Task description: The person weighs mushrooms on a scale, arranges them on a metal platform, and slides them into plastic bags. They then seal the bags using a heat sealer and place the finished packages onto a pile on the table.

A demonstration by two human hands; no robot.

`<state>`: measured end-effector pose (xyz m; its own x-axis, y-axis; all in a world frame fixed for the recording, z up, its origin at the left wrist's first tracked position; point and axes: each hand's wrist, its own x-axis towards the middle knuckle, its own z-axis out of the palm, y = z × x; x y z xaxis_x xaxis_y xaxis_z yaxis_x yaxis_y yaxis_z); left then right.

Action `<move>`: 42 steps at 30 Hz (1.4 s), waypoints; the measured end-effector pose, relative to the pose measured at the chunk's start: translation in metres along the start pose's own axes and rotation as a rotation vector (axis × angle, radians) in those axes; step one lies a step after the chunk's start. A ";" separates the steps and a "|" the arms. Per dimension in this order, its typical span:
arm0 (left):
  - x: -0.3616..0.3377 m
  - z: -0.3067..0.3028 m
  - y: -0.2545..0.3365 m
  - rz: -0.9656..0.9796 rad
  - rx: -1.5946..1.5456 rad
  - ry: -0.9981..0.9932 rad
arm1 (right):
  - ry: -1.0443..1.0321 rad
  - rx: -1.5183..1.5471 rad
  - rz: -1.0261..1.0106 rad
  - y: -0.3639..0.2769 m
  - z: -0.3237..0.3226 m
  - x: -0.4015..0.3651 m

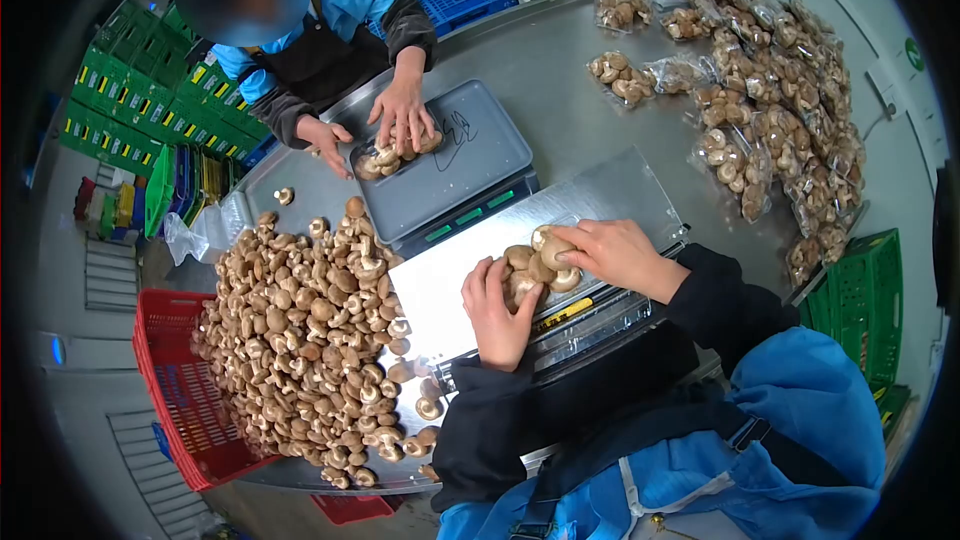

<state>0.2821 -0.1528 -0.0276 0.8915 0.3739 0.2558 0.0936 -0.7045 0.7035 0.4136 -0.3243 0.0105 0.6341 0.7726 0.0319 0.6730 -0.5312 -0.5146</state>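
Observation:
A small pile of brown shiitake mushrooms (522, 275) sits on the shiny metal plate (440, 285) of a bench device in front of me. My left hand (497, 312) curves round the pile's near left side, thumb and fingers against the mushrooms. From the right, my right hand (618, 252) grips a pale-capped mushroom (549, 246) at the top of the pile, fingertips on its cap. Whether a tray lies beneath the pile is hard to make out. A yellow label (565, 314) shows on the device just below my hands.
Loose shiitake (300, 340) spread across the table's left, beside a red crate (180, 380). Ahead, a co-worker's hands (402, 112) touch mushrooms on a grey scale tray (470, 150). Bagged mushrooms (770, 130) heap at the right. Green crates (865, 300) stand beyond the right edge.

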 end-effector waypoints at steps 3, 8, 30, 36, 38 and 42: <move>-0.002 0.004 -0.001 -0.005 0.022 0.015 | 0.014 -0.070 -0.014 0.003 0.000 -0.003; -0.004 0.001 -0.008 -0.035 -0.119 0.031 | 0.209 0.276 0.025 0.008 0.003 -0.007; -0.114 -0.063 -0.076 -0.499 -0.482 -0.359 | -0.126 0.858 0.387 0.071 0.010 -0.131; -0.033 -0.139 0.007 -0.417 -1.241 -0.262 | -0.020 1.685 -0.002 0.036 -0.070 -0.093; 0.005 -0.122 0.005 -0.261 -1.508 -0.052 | 0.262 1.682 -0.076 0.017 -0.075 -0.051; 0.064 -0.036 -0.061 -0.213 -0.918 0.067 | 0.405 0.935 -0.117 0.052 -0.007 0.038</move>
<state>0.3179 -0.0643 -0.0304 0.8660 0.4937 0.0796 -0.1598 0.1224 0.9795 0.4753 -0.3251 -0.0085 0.7809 0.5349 0.3226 0.2832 0.1572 -0.9461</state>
